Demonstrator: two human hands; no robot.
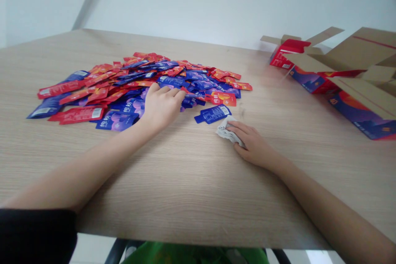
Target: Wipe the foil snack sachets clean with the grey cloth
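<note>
A wide pile of red and blue sachets point(120, 84) is spread over the left and middle of the table. My left hand point(163, 105) rests on the front of this pile with its fingers curled over the sachets; what lies under its fingertips is hidden. My right hand point(251, 142) is closed on a crumpled whitish cloth point(227, 131), pressed against the tabletop to the right of the pile. Just beyond the cloth, a single blue sachet point(215, 114) lies flat with its barcode side up.
Open cardboard boxes with red and blue printing point(361, 111) stand at the right, flaps spread. Another red box point(286, 53) is behind them. The wooden table point(185, 198) meets a pale wall at the back.
</note>
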